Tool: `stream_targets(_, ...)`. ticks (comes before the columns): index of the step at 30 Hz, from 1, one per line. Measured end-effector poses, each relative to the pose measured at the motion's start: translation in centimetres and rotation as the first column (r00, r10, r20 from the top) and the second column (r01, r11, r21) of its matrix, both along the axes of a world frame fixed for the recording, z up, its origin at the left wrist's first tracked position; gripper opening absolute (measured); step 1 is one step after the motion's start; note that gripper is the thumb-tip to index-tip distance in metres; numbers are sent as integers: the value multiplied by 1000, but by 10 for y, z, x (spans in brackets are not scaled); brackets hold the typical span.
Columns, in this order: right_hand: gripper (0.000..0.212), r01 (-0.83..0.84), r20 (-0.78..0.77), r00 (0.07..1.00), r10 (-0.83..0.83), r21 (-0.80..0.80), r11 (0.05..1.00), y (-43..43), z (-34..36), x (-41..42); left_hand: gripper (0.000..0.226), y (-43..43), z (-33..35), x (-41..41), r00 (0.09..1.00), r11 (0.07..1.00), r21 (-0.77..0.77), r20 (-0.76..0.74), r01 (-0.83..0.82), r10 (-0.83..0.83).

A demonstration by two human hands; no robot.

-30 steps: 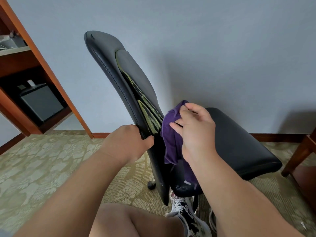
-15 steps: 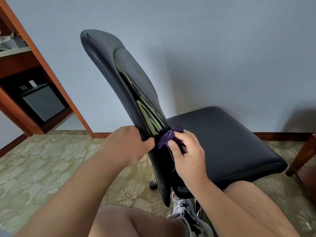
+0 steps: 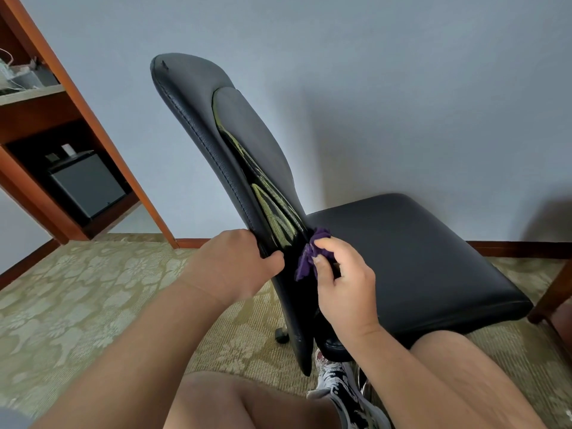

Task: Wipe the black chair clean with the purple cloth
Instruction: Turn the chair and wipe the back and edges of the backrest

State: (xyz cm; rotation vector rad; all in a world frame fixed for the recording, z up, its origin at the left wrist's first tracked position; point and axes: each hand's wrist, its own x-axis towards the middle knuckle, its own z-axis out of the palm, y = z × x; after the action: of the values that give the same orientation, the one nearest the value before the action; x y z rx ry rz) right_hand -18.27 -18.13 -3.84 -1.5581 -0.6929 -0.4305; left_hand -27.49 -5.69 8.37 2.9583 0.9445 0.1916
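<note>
Smooth black leather here on the black chair: a tall, curved back with a stitched seam down its edge, a glossy panel behind it catching yellow-green reflections, and a broad, flat padded seat with rounded corners. The left hand grips the back's lower edge, fingers curled round the far side and out of sight, thumb pressed flat on the near face. The right hand has the purple cloth, soft and crumpled into a small wad, pinched between thumb and forefinger; the other fingers curl in behind it. The wad sits low, right in the crease where back meets seat, touching the glossy panel. A second ago that cloth hung loose and long, higher up the back; now it is bunched tight and down by the seat, and the right hand has dropped with it. The left hand hasn't budged. Below lie patterned, woven-looking carpet and a black-and-white printed shoe; a reddish wooden shelf slants off to the left.
</note>
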Motion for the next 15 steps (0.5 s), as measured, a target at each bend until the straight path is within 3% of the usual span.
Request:
stream_targets(5,25,-16,-49,999,16,11,1000,1,9,-1,44,4,-2,2,1000,1000,7,4,3,-3)
stream_targets(11,23,-38,46,998,36,51,998,13,42,1,43,3,0,1,1000,1000,15,-5,23,-23)
stream_targets(15,25,-59,57,997,57,22,998,6,24,4,44,5,0,3,1000,999,41,-20,4,-3)
